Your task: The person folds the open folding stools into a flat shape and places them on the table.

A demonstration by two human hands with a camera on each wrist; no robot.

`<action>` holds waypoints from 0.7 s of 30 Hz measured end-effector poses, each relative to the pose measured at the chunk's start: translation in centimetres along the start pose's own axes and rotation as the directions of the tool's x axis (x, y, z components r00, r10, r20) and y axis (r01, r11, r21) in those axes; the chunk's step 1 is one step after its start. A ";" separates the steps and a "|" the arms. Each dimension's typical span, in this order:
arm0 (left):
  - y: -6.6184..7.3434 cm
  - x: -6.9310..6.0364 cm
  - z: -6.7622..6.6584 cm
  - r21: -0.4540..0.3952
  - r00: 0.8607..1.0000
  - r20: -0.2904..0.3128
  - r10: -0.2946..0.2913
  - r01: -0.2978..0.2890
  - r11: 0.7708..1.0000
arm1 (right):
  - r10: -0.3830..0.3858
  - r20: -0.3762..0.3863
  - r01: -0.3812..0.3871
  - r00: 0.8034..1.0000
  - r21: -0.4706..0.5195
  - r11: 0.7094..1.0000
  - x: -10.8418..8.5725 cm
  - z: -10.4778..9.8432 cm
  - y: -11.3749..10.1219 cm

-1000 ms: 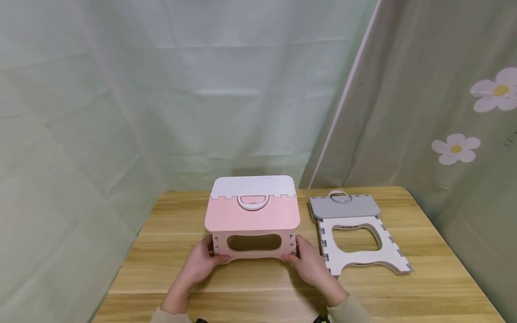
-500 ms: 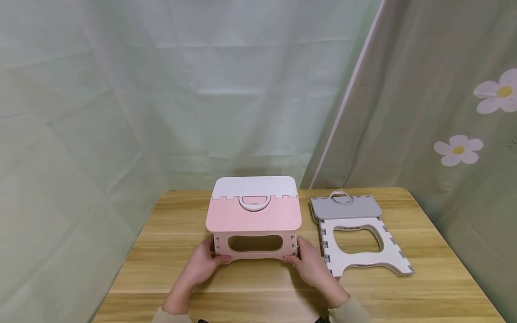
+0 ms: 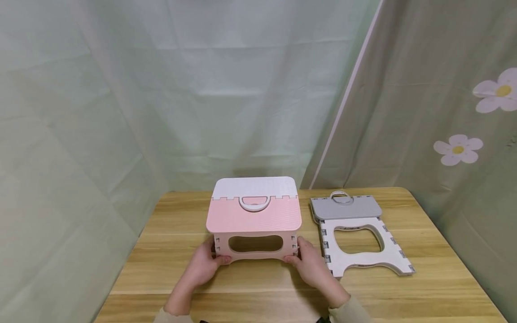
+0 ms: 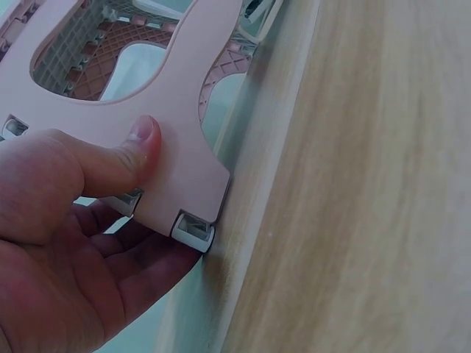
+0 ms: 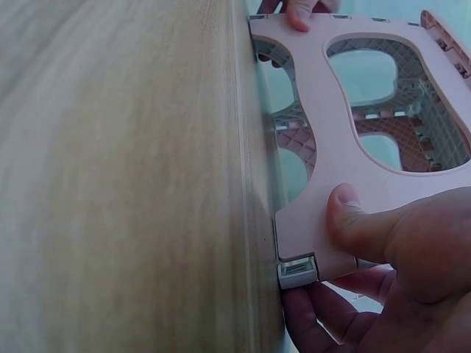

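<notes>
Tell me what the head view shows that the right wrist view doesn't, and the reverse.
Only the head view: the carry handle on top of the pink-and-white folding stool, the gray-and-white folding stool lying to its right, and the flowers printed on the curtain.

Only the right wrist view: the lattice inside the stool, and the right hand's fingers curled behind its leg panel.

Both: that leg panel, gripped by the left hand and right hand, and the wood-grain table.
</notes>
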State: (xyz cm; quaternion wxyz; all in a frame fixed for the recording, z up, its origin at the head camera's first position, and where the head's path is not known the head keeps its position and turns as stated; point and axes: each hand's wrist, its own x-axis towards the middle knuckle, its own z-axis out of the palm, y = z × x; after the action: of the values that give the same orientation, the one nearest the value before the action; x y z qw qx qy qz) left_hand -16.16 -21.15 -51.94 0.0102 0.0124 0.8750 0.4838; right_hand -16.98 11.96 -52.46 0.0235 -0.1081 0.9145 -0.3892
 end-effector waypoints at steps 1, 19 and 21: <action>0.0 0.0 0.0 0.003 1.000 -0.002 -0.002 0.002 1.000 | 0.007 0.002 -0.007 1.000 0.004 1.000 0.0 0.0 0.0; -0.1 -0.1 0.2 0.013 1.000 0.007 0.004 -0.004 1.000 | 0.015 0.021 -0.015 1.000 -0.004 1.000 -0.1 0.0 0.0; -0.2 -0.1 0.2 0.017 1.000 0.005 0.009 -0.009 1.000 | 0.019 0.022 -0.019 1.000 -0.009 1.000 -0.1 0.0 0.0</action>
State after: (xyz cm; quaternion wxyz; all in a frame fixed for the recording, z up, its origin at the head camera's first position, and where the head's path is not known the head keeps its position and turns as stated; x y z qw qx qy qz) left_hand -16.08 -21.06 -52.20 0.0100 0.0178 0.8790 0.4764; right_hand -16.86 11.98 -52.45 0.0367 -0.1037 0.9169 -0.3836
